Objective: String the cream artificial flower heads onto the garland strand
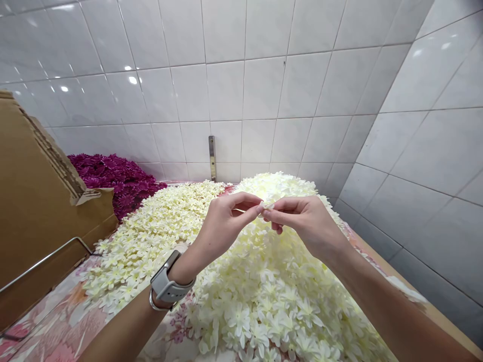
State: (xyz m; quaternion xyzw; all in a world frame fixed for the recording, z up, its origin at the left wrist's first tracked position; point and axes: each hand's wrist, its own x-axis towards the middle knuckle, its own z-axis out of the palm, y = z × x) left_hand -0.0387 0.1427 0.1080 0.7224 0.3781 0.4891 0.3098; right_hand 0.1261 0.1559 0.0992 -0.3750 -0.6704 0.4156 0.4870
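Nearest, a large heap of white flowers [260, 306] spreads over the flower-printed cloth [71, 327] of the table, right below the forearms, probably so that blossoms lie within easy reach. A cardboard box [45, 211] stands off to the left, perhaps keeping the middle free for the hands. Over the heap's far part, the left hand [222, 216], a watch [171, 281] on its wrist, and the right hand [307, 216] meet, the fingers of both pinched on a small white piece [267, 205], likely a blossom, held from two sides for fine control. Farther left, smaller cream flowers [162, 231] form their own pile, then purple flowers [124, 181] near the tiled wall [264, 90], seemingly grouped by kind.
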